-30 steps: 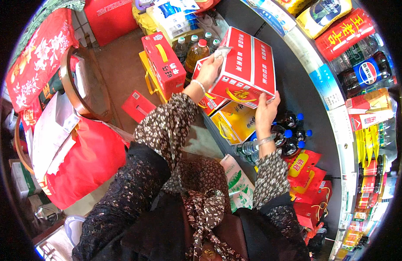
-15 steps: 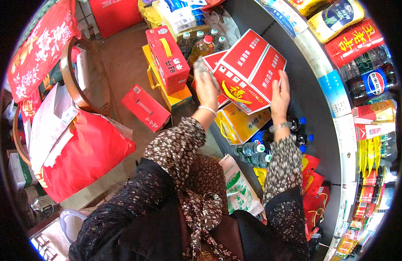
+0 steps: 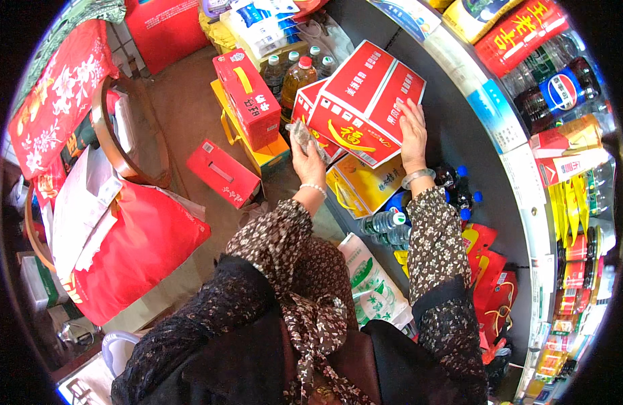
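Observation:
A red carton [image 3: 373, 86] with a gold character and white lettering rests tilted on a smaller red box [image 3: 304, 100] at the dark counter. My right hand [image 3: 412, 138], a bangle on its wrist, lies with outstretched fingers against the carton's right side. My left hand [image 3: 307, 165], wearing a beaded bracelet, is near the carton's lower left corner. Its fingers are closed on a crumpled greyish cloth [image 3: 303, 136]. Below the carton stands a yellow gift box [image 3: 367, 185] with a yellow handle.
Left of the counter, a red handled box [image 3: 249, 101] sits on a yellow box [image 3: 271, 156]; another red box [image 3: 223, 172] is beside them. Several bottles [image 3: 298, 81] stand behind; water bottles [image 3: 384, 221] lie nearer. A wooden chair [image 3: 99, 131] is at left, a curved stocked shelf [image 3: 537, 236] at right.
My left hand has drawn down and away from the carton's front with the cloth. My right hand has moved a little up and left, still against the carton's side.

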Demonstrator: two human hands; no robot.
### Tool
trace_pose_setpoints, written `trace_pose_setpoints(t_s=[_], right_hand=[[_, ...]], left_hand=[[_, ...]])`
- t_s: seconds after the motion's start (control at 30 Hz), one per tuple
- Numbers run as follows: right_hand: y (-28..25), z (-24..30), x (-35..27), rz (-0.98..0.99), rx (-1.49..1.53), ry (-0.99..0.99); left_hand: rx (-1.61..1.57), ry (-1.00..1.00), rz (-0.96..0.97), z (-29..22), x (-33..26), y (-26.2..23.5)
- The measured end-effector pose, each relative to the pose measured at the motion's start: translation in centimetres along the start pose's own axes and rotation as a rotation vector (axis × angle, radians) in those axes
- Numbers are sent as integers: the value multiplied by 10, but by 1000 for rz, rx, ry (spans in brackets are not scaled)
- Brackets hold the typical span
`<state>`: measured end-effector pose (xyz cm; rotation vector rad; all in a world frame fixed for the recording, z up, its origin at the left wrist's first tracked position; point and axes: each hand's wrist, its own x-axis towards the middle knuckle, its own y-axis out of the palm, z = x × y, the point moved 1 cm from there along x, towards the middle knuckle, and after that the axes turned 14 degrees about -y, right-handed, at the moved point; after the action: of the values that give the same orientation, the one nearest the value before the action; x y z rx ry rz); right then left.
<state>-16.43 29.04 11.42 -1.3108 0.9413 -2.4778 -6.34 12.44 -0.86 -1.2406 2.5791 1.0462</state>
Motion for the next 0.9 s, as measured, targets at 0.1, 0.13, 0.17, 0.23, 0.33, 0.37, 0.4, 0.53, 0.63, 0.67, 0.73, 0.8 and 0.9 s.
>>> trace_pose_setpoints(t_s=[0.1, 0.13, 0.17, 0.23, 0.33, 0.37, 0.4, 0.53, 0.63, 0.67, 0.73, 0.8, 0.9], right_hand=[[-1, 0, -1, 23, -38, -26], [-1, 1, -1, 24, -45, -36], [-1, 0, -1, 26, -48, -19], [0, 0, 0, 27, -59, -25], [2, -3, 0, 25, -86, -43], [3, -4, 0, 1, -97, -80], [3, -5, -1, -15, -93, -126], [4, -11, -2, -10, -95, -141], [5, -15, 0, -2, -125, -200], [6, -16, 0, 11, -137, -193], [6, -16, 1, -4, -153, -188], [5, -15, 0, -30, -127, -153], [4, -12, -1, -16, -120, -141]], left_hand=[[259, 409, 12, -32, -8, 2], [395, 542, -16, -44, -11, 7], [478, 663, -101, -52, -18, 17], [594, 725, -50, -62, -31, 36], [749, 665, 49, -63, -53, 54], [771, 716, 50, -63, -58, 57], [825, 699, 62, -62, -62, 58], [975, 842, 174, -65, -73, 57], [1124, 934, 430, -60, -92, 53], [1052, 961, 497, -56, -100, 49], [920, 864, 477, -40, -117, 29], [772, 663, 456, -19, -126, 8], [577, -39, 294, 13, -111, -12]])
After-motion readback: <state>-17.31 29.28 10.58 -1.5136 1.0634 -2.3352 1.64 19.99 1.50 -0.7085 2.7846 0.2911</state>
